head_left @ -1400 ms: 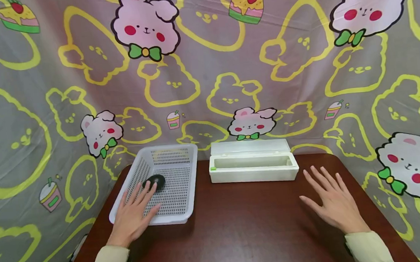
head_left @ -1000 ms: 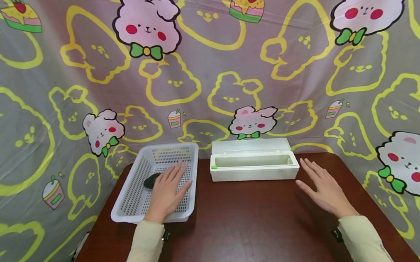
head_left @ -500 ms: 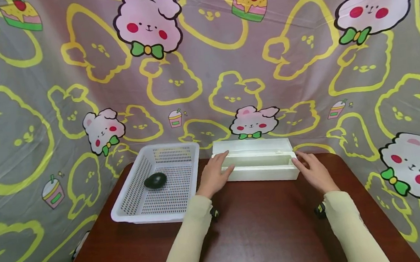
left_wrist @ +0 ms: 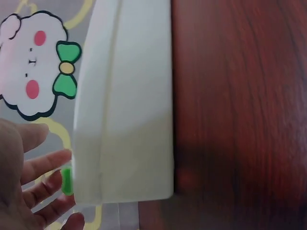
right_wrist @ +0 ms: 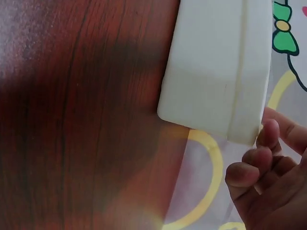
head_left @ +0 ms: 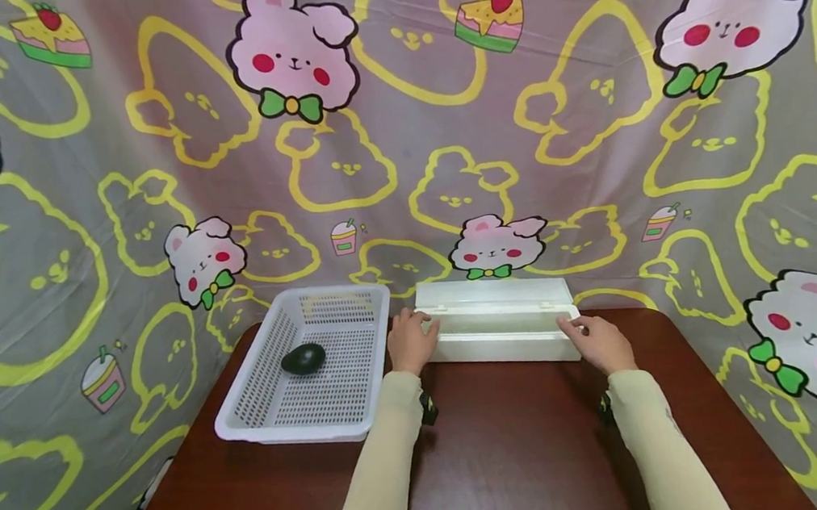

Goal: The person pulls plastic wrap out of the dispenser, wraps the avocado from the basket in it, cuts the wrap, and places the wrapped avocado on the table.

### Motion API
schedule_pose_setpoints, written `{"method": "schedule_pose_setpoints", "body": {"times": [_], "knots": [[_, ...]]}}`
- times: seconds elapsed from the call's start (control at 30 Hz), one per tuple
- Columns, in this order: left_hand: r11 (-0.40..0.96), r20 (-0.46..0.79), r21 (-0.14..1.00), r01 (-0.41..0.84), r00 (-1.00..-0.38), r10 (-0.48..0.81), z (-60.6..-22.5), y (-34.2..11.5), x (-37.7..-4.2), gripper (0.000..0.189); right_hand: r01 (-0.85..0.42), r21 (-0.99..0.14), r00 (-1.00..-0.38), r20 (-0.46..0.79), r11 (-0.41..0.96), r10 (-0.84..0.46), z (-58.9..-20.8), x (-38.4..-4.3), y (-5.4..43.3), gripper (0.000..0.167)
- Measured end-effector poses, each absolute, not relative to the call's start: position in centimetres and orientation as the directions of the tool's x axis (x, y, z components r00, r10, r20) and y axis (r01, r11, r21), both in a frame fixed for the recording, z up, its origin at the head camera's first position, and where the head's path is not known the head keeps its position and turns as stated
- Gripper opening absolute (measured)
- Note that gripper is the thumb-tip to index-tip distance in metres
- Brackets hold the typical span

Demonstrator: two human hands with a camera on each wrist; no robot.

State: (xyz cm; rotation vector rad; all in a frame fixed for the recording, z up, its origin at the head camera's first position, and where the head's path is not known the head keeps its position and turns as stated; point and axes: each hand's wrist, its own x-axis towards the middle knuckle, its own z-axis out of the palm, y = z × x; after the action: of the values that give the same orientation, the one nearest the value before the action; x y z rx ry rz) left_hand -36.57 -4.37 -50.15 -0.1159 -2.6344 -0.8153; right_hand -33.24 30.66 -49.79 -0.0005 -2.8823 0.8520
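Observation:
A long white box point(head_left: 504, 349) with its hinged lid point(head_left: 492, 291) standing open lies at the back of the table. At its left end my left hand point(head_left: 411, 341) grips the rim, thumb toward the inside. A small green tab point(left_wrist: 66, 181) shows by those fingers in the left wrist view. My right hand point(head_left: 601, 341) holds the right end, thumb on the rim and the other fingers curled outside, as the right wrist view also shows. The box's long inner trough point(head_left: 498, 324) is visible between the hands.
Left of the box stands a white perforated plastic basket point(head_left: 293, 437). In it lies a dark green, oval, avocado-like fruit point(head_left: 303, 359). The brown wooden table point(head_left: 498, 450) is edged at the back and sides by a patterned cloth point(head_left: 397, 126).
My left hand has moved right from over the basket to the box's left end. My right hand has come in from the right to its other end. Basket and fruit stay put.

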Motion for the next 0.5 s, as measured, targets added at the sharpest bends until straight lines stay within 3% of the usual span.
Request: {"method": "schedule_pose_setpoints", "body": {"times": [0.27, 0.5], "knots": [[0.935, 0.386, 0.321, 0.150, -0.922, 0.016, -50.5, -4.4, -36.9, 0.032, -0.067, -0.378, -0.983, 0.185, 0.923, 0.004, -49.3, -34.0, 30.2, 0.065], [0.962, 0.337, 0.243, 0.122, -0.941, 0.035, -50.6, -4.5, -37.0, 0.037, -0.089, -0.229, -0.976, 0.216, 0.969, -0.039, -49.4, -34.7, 29.8, 0.061]]}}
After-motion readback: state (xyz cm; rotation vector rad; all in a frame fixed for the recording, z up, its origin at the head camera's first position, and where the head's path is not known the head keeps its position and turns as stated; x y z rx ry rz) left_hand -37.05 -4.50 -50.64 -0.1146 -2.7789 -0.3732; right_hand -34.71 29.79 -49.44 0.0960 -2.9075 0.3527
